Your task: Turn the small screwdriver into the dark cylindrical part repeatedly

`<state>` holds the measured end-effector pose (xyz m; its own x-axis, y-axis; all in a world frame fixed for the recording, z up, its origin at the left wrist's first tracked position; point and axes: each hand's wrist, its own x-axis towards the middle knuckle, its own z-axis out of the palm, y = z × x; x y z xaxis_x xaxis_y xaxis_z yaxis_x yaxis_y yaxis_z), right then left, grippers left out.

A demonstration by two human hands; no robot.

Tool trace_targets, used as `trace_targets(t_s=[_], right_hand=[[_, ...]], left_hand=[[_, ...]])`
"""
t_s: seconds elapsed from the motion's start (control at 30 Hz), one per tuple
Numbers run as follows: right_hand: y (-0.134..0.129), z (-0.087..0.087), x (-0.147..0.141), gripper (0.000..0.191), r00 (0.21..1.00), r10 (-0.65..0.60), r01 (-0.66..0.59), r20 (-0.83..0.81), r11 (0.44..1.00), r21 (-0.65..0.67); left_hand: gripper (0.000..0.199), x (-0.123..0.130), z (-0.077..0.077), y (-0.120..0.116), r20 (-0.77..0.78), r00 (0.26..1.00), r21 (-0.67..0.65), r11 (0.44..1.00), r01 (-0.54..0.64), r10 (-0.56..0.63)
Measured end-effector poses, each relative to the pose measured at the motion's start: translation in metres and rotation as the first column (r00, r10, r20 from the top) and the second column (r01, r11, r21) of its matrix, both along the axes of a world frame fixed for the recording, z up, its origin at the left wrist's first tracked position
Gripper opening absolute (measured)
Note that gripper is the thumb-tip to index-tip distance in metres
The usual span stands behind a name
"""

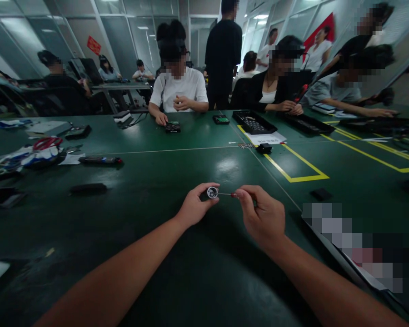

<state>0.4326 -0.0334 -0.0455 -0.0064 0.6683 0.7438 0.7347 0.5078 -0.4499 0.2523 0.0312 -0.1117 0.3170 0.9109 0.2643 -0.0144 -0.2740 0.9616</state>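
My left hand [195,205] is closed around a small round part [211,192] with a dark body and a silvery ring at its open end, which faces me. In my right hand [264,213] is a thin screwdriver [226,194], pinched near a red section of its handle. Its metal shaft points left, and the tip meets the round part at its right side or opening; I cannot tell how far in it goes. Both hands are just above the green table [150,200].
Left on the table are a pen-like electric tool [101,161], a dark case [88,188] and bundled cables [37,152]. Ahead lie a black parts tray [254,122] and a small black block [264,148]. A person in white [179,88] works opposite.
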Motion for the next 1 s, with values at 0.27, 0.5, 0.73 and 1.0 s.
trace_targets(t_s=[0.27,0.5,0.73,1.0], right_hand=[[0.003,-0.008,0.001,0.007,0.998,0.031,-0.037,0.057,0.994,0.101],[-0.004,-0.010,-0.007,0.004,0.992,0.128,-0.129,0.024,0.988,0.084],[0.000,-0.009,-0.004,0.014,0.977,0.208,-0.212,-0.052,0.974,-0.078],[-0.004,-0.007,-0.006,0.021,0.972,0.232,-0.236,-0.044,0.965,-0.117]], left_hand=[[0.041,0.001,0.001,0.000,0.030,0.998,-0.027,0.999,-0.046,0.047],[0.034,-0.001,0.000,-0.002,0.006,0.990,0.048,0.989,-0.142,0.142],[0.039,-0.002,0.004,0.000,-0.060,0.968,0.090,0.967,-0.239,0.245],[0.039,-0.003,0.008,-0.002,-0.098,0.963,0.090,0.966,-0.242,0.251]])
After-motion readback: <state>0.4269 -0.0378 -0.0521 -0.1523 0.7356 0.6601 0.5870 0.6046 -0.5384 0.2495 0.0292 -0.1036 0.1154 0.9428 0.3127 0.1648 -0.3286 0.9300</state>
